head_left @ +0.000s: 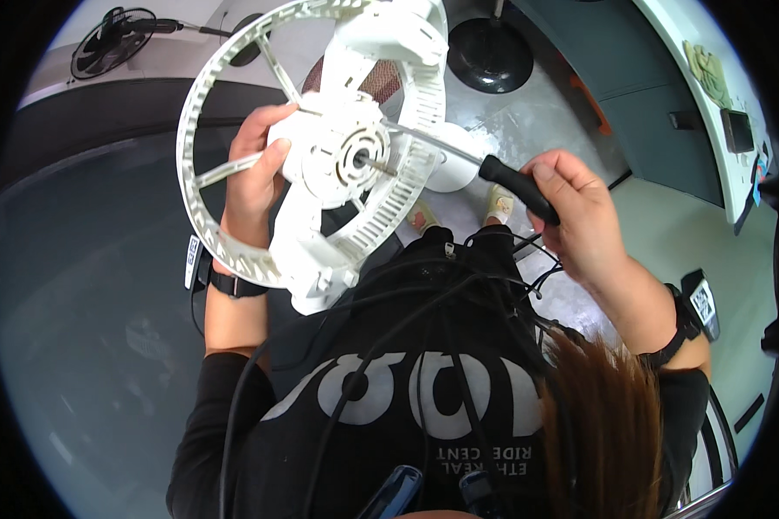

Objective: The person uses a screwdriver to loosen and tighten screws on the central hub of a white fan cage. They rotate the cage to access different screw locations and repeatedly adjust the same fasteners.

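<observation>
Right hand (578, 203), right of centre, fingers wrapped on a black-handled screwdriver with metal shaft (521, 188); shaft angles up-left to the hub, tip contact unclear. Left hand (258, 164) grips a white plastic ring-shaped fan frame (325, 169), upper centre. Black round fan (112, 43), upper left.
</observation>
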Available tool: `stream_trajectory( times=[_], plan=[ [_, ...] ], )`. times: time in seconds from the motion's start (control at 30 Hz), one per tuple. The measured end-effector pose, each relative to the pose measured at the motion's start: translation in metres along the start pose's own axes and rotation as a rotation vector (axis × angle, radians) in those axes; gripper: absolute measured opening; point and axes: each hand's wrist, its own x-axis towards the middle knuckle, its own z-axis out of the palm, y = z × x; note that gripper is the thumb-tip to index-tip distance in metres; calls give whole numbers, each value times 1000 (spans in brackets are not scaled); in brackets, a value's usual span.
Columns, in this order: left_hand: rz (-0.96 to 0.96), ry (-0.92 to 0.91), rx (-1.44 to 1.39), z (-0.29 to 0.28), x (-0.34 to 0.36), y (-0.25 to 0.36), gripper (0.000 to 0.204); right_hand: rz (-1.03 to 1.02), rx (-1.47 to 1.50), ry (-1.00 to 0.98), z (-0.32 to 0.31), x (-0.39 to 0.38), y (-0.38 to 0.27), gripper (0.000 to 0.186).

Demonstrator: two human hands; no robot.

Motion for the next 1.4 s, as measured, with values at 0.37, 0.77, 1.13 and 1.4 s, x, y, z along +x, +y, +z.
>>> stream_trajectory(
  times=[0.37, 0.77, 1.13, 1.4],
  plan=[
    [-26, -30, -26, -2, 1, 0, 37, -1210, -854, 15, 9, -49, -22, 31],
    [11, -24, -15, 3, 5, 2, 34, -1254, -943, -57, 25, -45, -24, 33],
    [1, -49, -39, 2, 6, 3, 35, -1257, -951, -57, 23, -46, -26, 33],
    [0, -47, -50, 2, 6, 3, 34, -1254, -1099, -42, 23, -49, -35, 27]
  ],
)
